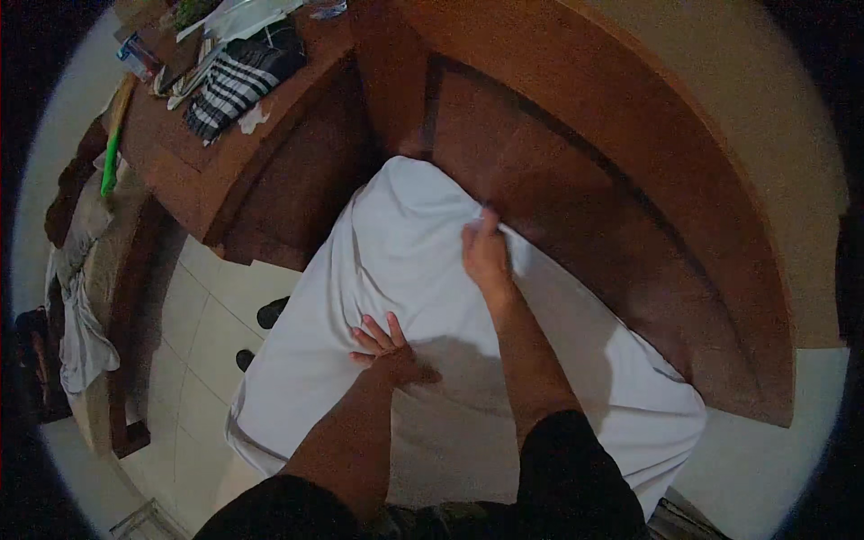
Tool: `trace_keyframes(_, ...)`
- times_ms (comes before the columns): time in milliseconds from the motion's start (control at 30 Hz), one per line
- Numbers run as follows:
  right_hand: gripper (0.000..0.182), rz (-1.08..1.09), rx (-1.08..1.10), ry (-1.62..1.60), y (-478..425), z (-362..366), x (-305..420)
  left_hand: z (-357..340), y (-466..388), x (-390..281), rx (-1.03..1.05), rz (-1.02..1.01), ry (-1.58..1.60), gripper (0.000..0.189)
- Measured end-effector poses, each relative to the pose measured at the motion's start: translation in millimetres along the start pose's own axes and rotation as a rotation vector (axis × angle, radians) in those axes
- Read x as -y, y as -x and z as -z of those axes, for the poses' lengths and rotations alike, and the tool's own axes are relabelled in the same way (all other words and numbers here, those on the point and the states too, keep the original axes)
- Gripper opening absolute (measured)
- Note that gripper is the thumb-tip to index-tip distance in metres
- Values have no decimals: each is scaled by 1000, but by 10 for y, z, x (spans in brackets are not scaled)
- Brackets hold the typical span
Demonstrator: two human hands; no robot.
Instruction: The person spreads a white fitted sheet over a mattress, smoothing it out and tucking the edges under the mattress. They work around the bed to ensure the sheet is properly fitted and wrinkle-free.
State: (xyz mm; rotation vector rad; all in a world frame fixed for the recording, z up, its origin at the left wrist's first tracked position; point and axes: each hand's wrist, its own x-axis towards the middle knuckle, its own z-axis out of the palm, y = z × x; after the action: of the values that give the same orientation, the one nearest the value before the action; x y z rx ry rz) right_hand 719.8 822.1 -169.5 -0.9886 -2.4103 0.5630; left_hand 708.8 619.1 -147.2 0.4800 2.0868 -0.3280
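A white sheet [432, 283] covers what looks like a bed or mattress, with folds at its left side and far corner. My left hand [391, 354] lies on the sheet, palm down and fingers spread. Farther off, my right hand [487, 250] is at the sheet's right edge, beside the brown wooden panel [574, 209]. That hand is blurred, and I cannot tell whether its fingers grip the cloth.
A wooden cabinet [196, 158] at the upper left bears a black-and-white striped cloth [233, 88] and other items. Dark footwear [271, 313] sits on the tiled floor [196, 337]. Cloths [84, 337] hang over furniture at far left.
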Motion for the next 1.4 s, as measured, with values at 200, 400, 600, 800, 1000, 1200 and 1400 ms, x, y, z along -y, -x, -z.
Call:
trace_keyframes(200,53,-230,534,31,-393,38,182,152,38,19,99,-1,17,139)
trace_keyframes(400,56,-168,551,101,-439,11,280,138,16,3,63,-21,32,137)
trace_keyframes(600,79,199,181,282,-282,-355,639,-68,-110,41,-8,-34,36,137)
trace_keyframes(800,93,-266,773,-1,-878,-521,449,92,-99,17,148,-123,38,137)
trace_keyframes(1000,77,-378,761,-86,-1018,-415,725,-448,-391,44,-296,-87,-21,138)
trace_keyframes(1200,64,-48,420,97,-703,-655,780,184,-38,91,129,-101,101,134)
trace_keyframes(1400,70,-114,765,119,-1124,-693,1094,-627,-493,158,-574,18,-121,132)
